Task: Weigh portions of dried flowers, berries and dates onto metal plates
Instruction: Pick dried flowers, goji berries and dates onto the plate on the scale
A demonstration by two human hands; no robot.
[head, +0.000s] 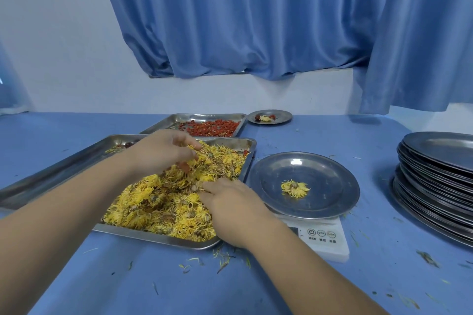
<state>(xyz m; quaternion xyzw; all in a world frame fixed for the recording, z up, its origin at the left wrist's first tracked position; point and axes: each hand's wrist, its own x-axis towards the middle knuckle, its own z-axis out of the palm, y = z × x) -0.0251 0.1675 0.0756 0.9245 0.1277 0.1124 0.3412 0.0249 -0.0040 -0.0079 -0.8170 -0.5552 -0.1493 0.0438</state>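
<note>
A steel tray (pixel 64 168) in front of me holds a heap of dried yellow flowers (pixel 163 202). My left hand (pixel 163 151) hovers over the heap's far part, fingers curled round a clump of flowers. My right hand (pixel 230 204) lies on the heap's right side, fingertips pinching a flower. To the right, a round metal plate (pixel 322 168) sits on a white scale (pixel 325 238), with one yellow flower (pixel 294 188) on it. A second tray (pixel 176 120) behind holds red berries (pixel 212 128).
A small plate (pixel 281 115) with dates and a flower stands at the back. A tall stack of metal plates (pixel 437 174) fills the right side. Loose petals litter the blue tablecloth (pixel 128 276). Blue curtains (pixel 256 20) hang behind the table.
</note>
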